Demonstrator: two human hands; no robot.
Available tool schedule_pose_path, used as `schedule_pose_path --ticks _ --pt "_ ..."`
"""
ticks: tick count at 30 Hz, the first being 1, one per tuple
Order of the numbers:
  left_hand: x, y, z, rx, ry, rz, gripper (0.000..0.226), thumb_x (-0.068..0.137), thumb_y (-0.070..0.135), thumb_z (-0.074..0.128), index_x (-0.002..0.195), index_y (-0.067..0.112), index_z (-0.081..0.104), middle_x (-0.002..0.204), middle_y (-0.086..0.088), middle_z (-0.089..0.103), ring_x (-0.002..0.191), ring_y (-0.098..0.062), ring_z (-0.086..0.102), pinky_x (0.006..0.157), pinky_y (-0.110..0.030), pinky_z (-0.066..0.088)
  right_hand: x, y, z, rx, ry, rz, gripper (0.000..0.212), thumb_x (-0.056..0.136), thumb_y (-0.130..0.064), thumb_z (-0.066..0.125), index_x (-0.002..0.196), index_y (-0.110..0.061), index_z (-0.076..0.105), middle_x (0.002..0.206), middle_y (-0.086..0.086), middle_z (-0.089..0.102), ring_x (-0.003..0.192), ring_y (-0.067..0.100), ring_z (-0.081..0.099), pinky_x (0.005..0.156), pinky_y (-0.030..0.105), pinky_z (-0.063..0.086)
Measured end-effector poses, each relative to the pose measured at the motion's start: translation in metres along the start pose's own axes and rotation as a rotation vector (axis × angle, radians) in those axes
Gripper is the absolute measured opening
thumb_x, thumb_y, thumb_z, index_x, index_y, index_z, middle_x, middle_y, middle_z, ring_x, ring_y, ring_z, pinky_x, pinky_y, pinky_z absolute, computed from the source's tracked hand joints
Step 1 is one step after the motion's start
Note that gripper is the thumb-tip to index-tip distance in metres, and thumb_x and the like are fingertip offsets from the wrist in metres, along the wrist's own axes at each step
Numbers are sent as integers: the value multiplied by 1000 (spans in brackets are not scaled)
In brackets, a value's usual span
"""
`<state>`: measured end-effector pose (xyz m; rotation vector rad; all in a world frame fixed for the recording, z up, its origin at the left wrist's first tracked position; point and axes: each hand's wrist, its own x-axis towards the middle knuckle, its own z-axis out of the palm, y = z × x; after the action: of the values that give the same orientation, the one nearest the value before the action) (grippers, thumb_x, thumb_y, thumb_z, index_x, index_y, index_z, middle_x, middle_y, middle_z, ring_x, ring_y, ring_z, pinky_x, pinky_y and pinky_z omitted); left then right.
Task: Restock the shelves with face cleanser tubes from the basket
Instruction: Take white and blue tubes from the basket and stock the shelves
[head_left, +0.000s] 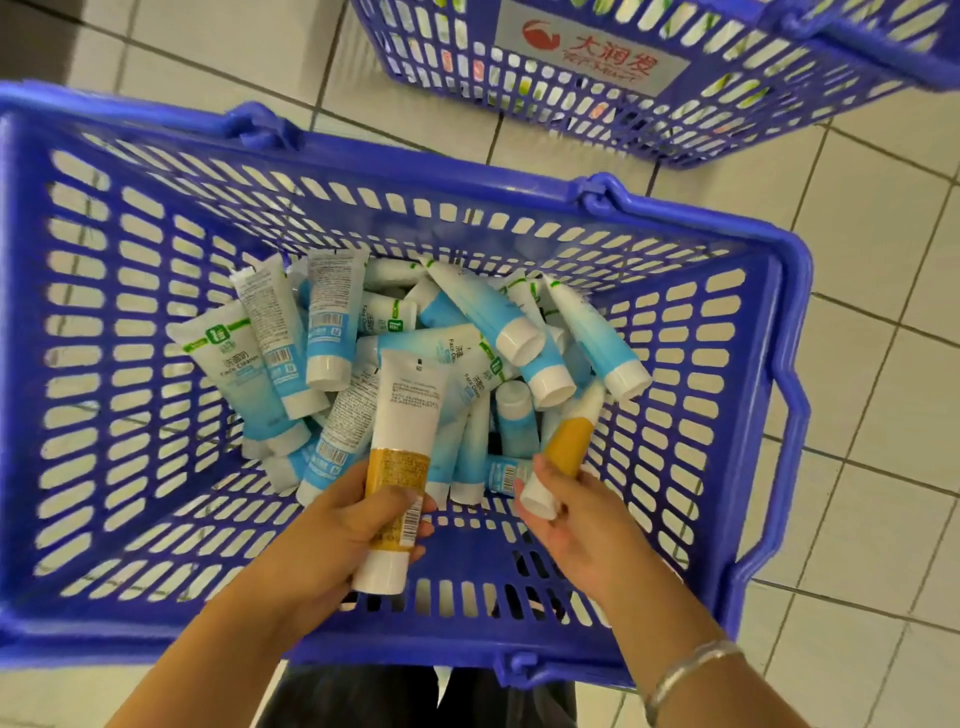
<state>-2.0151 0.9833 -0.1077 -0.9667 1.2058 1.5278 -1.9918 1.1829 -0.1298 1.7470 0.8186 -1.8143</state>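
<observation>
A blue plastic basket (748, 332) sits on the floor below me. Several white-and-blue face cleanser tubes (332, 322) lie piled in its far half. My left hand (337, 525) is shut around a white-and-yellow tube (402, 441), its white cap pointing towards me. My right hand (576, 514) grips a second white-and-yellow tube (569, 441) near its cap, the tube pointing away over the pile. Both hands are inside the basket, over its near half. No shelf is in view.
A second blue basket (727, 119) with a red logo label stands beyond the first, at the upper right. Pale floor tiles (872, 467) surround both baskets. A silver bracelet (685, 670) is on my right wrist.
</observation>
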Motion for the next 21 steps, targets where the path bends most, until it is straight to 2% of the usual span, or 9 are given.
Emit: schedule_pose_path --ticks 3,5,6,9,12,14,16,19,21 --pt "-25 10 3 1 2 25 19 87 8 55 105 13 57 74 -4 73 61 -13 69 51 -26 55 -33 7 -2 131 -11 68 4 86 -2 58 90 -2 59 84 12 61 74 22 60 66 34 58" --pt "-45 19 6 -1 -1 42 18 87 7 54 104 13 57 73 -4 73 59 -14 68 51 -27 56 -58 12 1 89 32 75 5 83 3 59 84 -1 58 68 11 59 63 20 56 52 29 55" --pt "-56 25 8 -1 -3 56 18 87 6 54 104 12 57 73 -5 73 59 -15 68 52 -28 56 -69 14 4 36 61 59 9 81 6 59 86 -1 56 64 11 57 61 20 54 50 29 52" --pt "-92 46 12 -17 0 126 17 87 5 53 103 11 58 72 -4 72 59 -16 68 50 -27 56 -107 15 17 -194 104 -110 27 79 9 62 98 -4 50 71 14 56 62 22 53 56 33 44" --pt "-133 71 15 -59 -1 196 14 87 4 52 98 12 58 66 -3 70 57 -15 68 49 -26 55 -152 6 39 -380 50 -358 33 80 5 64 105 -13 51 88 14 60 74 25 57 67 36 47" --pt "-163 90 15 -74 10 250 12 87 5 52 95 12 56 64 -2 69 55 -14 67 48 -27 55 -187 -5 57 -414 21 -513 31 83 -1 64 105 -17 50 90 8 60 79 22 57 72 32 48" --pt "-194 108 13 -100 18 311 11 87 4 51 95 11 56 66 -1 71 54 -14 66 48 -27 55 -222 -16 74 -447 -5 -638 25 88 -14 60 110 -14 49 90 4 58 83 19 56 72 26 48" --pt "-247 133 10 -151 41 410 14 87 3 49 94 10 58 70 -2 72 54 -14 66 49 -26 55 -274 -33 99 -456 -83 -707 16 93 -31 50 106 -23 49 89 1 56 80 14 57 75 30 47" --pt "-284 147 9 -204 50 465 17 88 2 47 95 12 60 74 -2 73 57 -14 68 51 -29 56 -310 -41 114 -447 -147 -743 9 93 -34 47 99 -27 49 88 -4 56 74 3 58 71 26 46"
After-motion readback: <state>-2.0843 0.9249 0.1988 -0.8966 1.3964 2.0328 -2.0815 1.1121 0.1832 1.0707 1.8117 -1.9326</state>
